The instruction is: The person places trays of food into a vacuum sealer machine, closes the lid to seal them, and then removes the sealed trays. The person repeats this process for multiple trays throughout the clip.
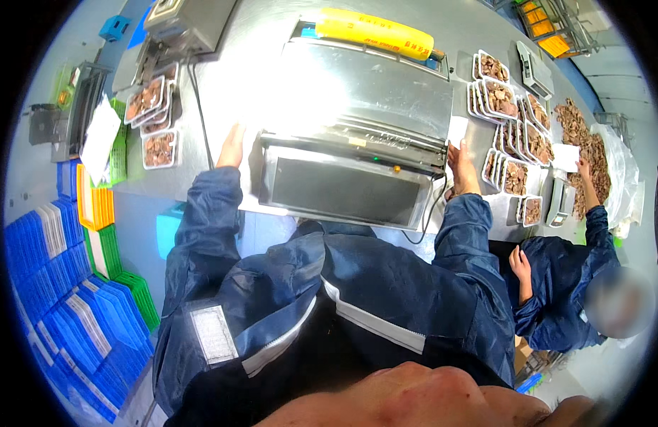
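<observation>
A stainless-steel film wrapping machine (371, 85) stands before me, with a roll of yellow printed wrap (374, 33) at its far end and a dark flat plate (345, 189) at its near end. My left hand (233, 147) is just left of the machine, fingers extended, with nothing seen in it. At the machine's right side is my right hand (462, 168), its fingertips by a flat white piece (457, 131); whether they grip it, I cannot tell. Several white trays of brown meat-like pieces (516, 179) are stacked to the right of that hand.
Wrapped trays (159, 149) sit at the left of the steel table (227, 96). A co-worker's hand (584, 169) touches a white piece (565, 157) near a scale (561, 203) and a brown heap (593, 155). Blue crates (94, 325) stand at lower left; a cable (201, 115) crosses the table.
</observation>
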